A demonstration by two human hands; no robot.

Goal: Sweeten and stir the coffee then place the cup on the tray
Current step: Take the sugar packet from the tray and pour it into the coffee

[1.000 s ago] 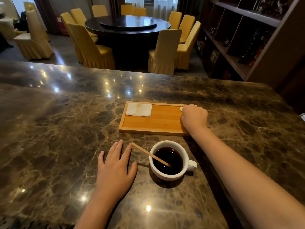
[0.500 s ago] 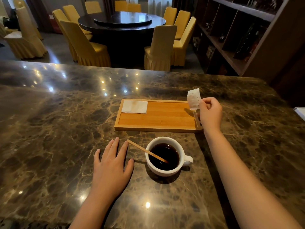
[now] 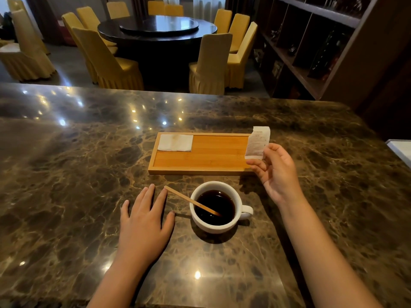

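Holding a white sugar packet (image 3: 258, 142) upright, the right hand (image 3: 277, 172) pinches its lower edge between thumb and fingertips; grip is closed on the packet. Packet is in the air over the right end of the wooden tray (image 3: 200, 160), clear of the surface. Print on it is too small to read.

Left hand (image 3: 144, 221) lies flat, palm down, on the marble bench (image 3: 66, 174), fingers spread and relaxed, holding nothing. It sits just left of the cup, not touching it.

White cup (image 3: 216, 207) stands upright on the bench, just in front of the tray's near edge, not on it. Handle points right. Filled with dark coffee (image 3: 214, 206). A wooden stir stick (image 3: 191, 201) leans in the cup: lower end in the coffee, upper end sticking out over the left rim toward the left hand's fingertips. Cannot tell if the stick tip touches the index finger; it looks just beside it.

Tray lies flat on the bench, long side across the view. A folded white napkin (image 3: 175, 142) lies in its far left corner. Rest of the tray surface is bare wood.

Background: round dark dining table (image 3: 155, 27) ringed with yellow covered chairs (image 3: 211, 63), dark wooden shelving (image 3: 311, 41) on the right.
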